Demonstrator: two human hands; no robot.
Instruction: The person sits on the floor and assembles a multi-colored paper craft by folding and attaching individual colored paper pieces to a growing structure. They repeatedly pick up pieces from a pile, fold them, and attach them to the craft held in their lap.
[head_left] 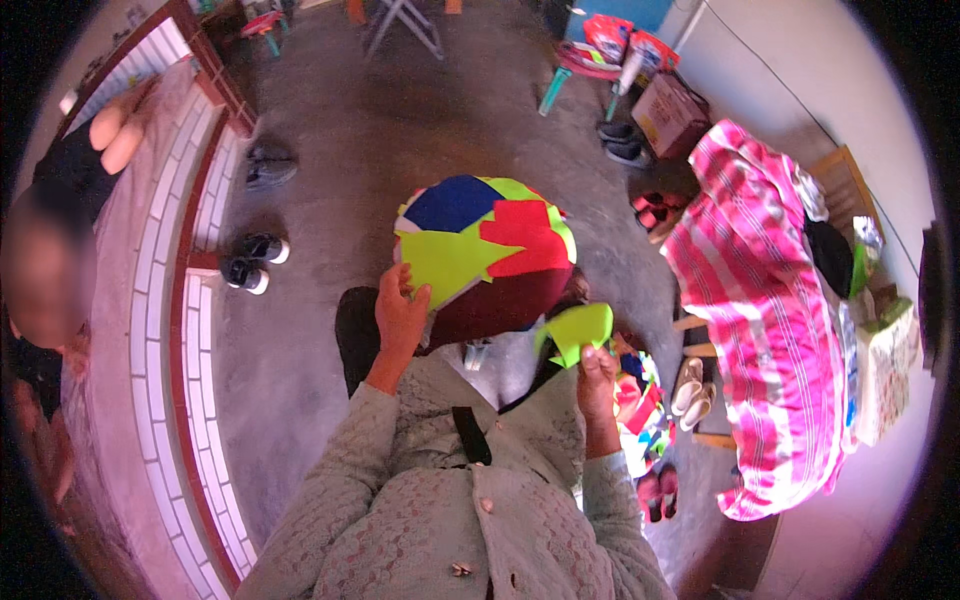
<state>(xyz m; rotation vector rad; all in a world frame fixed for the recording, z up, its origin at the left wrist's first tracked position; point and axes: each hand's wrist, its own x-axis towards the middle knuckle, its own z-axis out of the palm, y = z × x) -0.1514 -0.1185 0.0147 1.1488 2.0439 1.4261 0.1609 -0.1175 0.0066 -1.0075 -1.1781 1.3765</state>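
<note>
A round, cushion-like thing (528, 300) sits in front of my knees, its top covered with overlapping cloth pieces. A red piece (530, 235), a dark blue piece (455, 205) and a jagged yellow-green piece (450, 262) show on it. At its near left edge, my left hand (402, 318) has curled fingers and thumb on the yellow-green piece. To the near right, my right hand (597, 385) pinches a loose lime-green cloth scrap (580, 333) between thumb and fingers. The scrap is apart from the round top and slightly blurred on its left.
Colourful scraps (640, 400) lie heaped beside my right arm. A pink checked cloth (760, 330) drapes over furniture at right, with beige slippers (692, 390) near it. Dark shoes (255, 262) stand on the left floor by a white-tiled ledge (150, 400), where another person is.
</note>
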